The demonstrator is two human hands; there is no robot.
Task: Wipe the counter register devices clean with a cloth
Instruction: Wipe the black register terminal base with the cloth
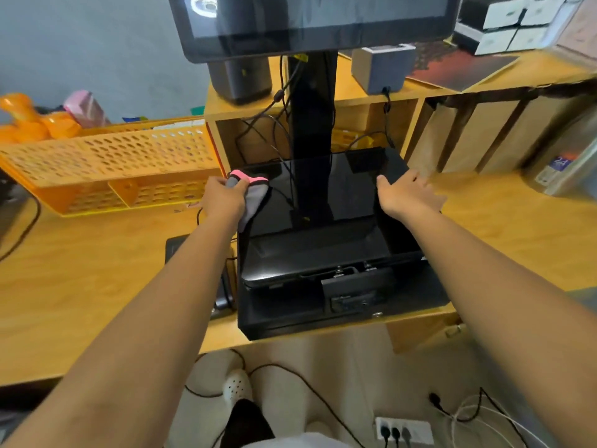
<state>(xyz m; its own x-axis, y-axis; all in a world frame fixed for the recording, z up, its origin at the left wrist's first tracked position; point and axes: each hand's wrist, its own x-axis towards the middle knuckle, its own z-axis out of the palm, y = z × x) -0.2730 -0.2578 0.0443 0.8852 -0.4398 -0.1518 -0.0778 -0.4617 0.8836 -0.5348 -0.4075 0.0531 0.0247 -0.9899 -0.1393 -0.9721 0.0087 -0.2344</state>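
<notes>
Our left fingers (237,185) are bunched tight around the cloth (250,197), a grey rag with a pink trim, pressed right at the back-left corner of the glossy black register top (323,189). The tail of the cloth droops down along that left edge. Our left hand (223,198) sits half over the edge, half over the desk (97,270).

Our right hand (408,197) is flat and spread, gripping nothing, palm resting on the right edge of the same black top, with the fingers draped off over the side toward the wood.

Between the two hands the black surface is wide open, broken only by the stand post (311,124) that rises from its middle up to the big screen (323,24) overhead (so it's tight at the back, roomy at the front). Cables dangle around the post.

Below the top, the black cash drawer (323,312) pokes out right to the front lip of the desk. To the left, the orange basket (106,163) sits just beside the register corner, so there's little slack on that side. A small black device (223,286) hugs the drawer's left side. The right side of the desk is bare wood until the plastic-wrapped stuff at the far edge.
</notes>
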